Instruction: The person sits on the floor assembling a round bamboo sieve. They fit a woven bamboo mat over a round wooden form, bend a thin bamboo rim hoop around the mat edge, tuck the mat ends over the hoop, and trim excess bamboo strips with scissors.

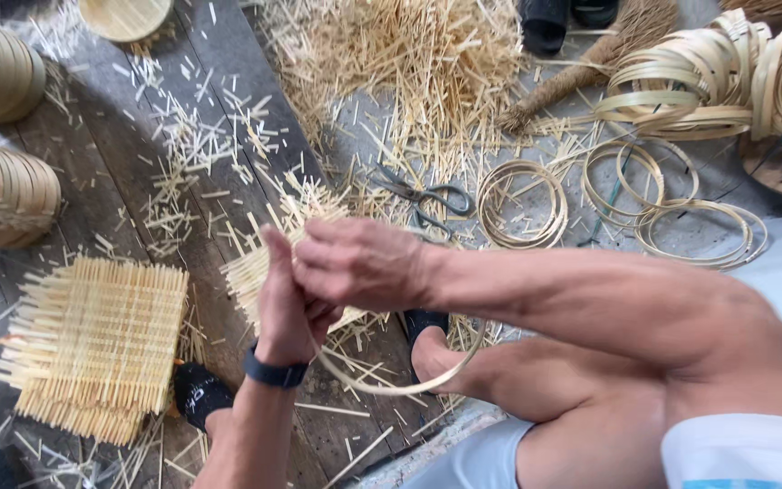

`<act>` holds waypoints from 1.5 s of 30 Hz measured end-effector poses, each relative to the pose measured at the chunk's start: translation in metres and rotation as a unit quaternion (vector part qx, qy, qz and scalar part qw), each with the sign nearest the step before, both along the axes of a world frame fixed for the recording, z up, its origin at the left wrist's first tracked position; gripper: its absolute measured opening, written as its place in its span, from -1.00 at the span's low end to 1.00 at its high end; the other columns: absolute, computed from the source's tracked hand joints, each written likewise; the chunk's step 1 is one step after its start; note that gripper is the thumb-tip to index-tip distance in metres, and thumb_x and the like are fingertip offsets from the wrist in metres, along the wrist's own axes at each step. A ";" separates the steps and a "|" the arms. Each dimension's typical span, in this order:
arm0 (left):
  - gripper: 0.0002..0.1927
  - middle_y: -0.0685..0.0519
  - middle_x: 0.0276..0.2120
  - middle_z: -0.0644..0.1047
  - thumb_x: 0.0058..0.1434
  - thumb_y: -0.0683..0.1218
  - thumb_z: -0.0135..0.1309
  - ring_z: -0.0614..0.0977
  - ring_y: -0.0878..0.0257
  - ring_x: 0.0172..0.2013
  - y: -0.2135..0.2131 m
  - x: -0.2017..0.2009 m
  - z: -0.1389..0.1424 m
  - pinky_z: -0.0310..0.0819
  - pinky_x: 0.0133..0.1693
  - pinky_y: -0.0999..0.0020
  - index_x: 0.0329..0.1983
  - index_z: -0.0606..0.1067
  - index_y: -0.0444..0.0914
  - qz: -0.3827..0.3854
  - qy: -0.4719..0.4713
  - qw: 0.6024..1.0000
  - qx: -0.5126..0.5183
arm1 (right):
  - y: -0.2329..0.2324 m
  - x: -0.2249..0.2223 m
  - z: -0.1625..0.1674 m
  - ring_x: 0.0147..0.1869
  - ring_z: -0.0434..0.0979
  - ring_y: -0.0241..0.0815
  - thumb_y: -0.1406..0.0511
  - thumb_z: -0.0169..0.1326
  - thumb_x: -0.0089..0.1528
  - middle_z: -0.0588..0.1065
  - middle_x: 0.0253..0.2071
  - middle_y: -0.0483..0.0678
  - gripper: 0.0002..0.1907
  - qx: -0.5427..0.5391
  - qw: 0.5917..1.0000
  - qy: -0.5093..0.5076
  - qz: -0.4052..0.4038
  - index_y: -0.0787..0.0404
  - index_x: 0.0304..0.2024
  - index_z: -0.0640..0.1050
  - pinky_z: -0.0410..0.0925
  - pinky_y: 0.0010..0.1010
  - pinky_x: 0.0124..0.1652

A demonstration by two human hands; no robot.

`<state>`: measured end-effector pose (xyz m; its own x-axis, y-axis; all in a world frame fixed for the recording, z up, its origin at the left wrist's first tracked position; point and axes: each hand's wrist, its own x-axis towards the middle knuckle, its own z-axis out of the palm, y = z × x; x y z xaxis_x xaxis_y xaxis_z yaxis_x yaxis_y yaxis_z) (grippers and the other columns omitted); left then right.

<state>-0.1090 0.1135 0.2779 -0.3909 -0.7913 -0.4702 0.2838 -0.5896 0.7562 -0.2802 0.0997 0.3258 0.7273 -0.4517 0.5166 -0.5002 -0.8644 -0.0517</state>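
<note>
Both hands meet at frame centre over a pale woven square mat of split bamboo sticks (269,263), held up above the dark plank floor (138,154). Right hand (364,263) is closed over the mat's near edge, knuckles up; left hand (287,303) (black wristband) grips from below, thumb up, fingers pinched on the mat and on a thin bent bamboo strip hoop (400,385) that loops down under the wrists. Hoop and mat look pressed together, though the contact spot is hidden by the fingers.

Step in hand, by my read: fitting the hoop round the mat's edge, early, since most of the hoop hangs free. Next move likely calls for a firm pinch at the join and turning the piece a bit at a time, keeping the stick ends from slipping out.

Around: a finished flat woven bamboo square (92,349) lies left on the floor, well apart. Grey metal scissors (423,195) lie just beyond the hands. Loose bamboo rings (522,204) sit right of them, near a heap of cut bamboo splinters (409,54).
</note>
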 end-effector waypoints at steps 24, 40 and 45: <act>-0.66 0.16 -0.62 0.42 0.38 0.07 -0.07 0.37 0.38 -0.58 -0.018 0.091 -0.063 0.22 -0.51 0.44 -0.27 0.53 -0.27 0.161 0.112 0.978 0.069 | -0.014 -0.026 -0.100 -0.63 0.26 -0.42 0.12 0.12 0.38 0.35 -0.61 -0.22 -0.60 0.723 0.427 -0.533 -0.103 0.39 -0.14 0.63 0.19 -0.56 -0.62; -0.57 0.18 -0.78 0.25 0.33 -0.01 0.12 0.17 0.39 -0.78 -0.045 0.113 -0.122 -0.01 -0.73 0.47 -0.65 0.38 -0.22 0.151 0.069 0.972 0.166 | -0.037 0.005 -0.150 -0.71 0.01 -0.42 0.09 0.14 0.31 0.13 -0.72 -0.28 -0.50 0.751 0.363 -0.527 -0.159 0.02 -0.64 0.27 -0.06 -0.55 -0.73; -0.57 0.22 -0.80 0.20 0.32 -0.02 0.13 0.15 0.41 -0.79 -0.047 0.120 -0.133 -0.06 -0.75 0.48 -0.66 0.37 -0.21 0.155 0.078 0.971 0.164 | -0.047 0.007 -0.152 -0.73 0.02 -0.41 0.07 0.16 0.31 0.10 -0.75 -0.28 -0.47 0.758 0.394 -0.494 -0.163 0.00 -0.67 0.24 -0.04 -0.55 -0.75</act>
